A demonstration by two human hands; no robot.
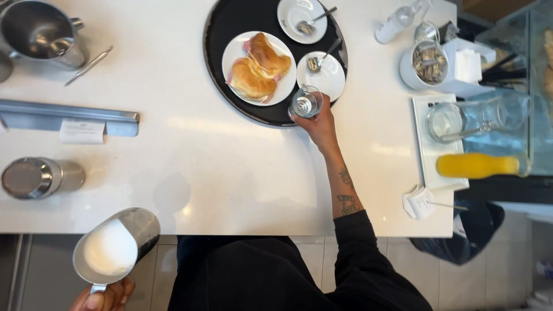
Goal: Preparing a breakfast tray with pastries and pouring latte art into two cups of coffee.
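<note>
Head view, looking straight down on a white counter [190, 167]. The right hand [318, 124] reaches forward, its grip closed around a small clear glass [306, 103] that sits at the near rim of a round black tray [214, 34]. On the tray are a white plate [230, 55] with a filled croissant [259, 69] and two small saucers, each with a spoon; the nearer saucer [329, 78] lies just beside the glass.

At the bottom left, off the counter's near edge, the left hand [106, 295] has its grip closed on the handle of a steel pitcher [115, 245] filled with white milk foam, held over the floor.

Risks, as a judgement: the glass stands so close to the tray rim and the saucer that a nudge could tip it or rattle the spoon, and the full pitcher could spill if tilted.

Open room lies in the counter's middle, between the tray and the near edge. The right side is crowded with a jug, an orange bottle [481, 165] and a napkin holder; steel vessels stand at the left.
</note>
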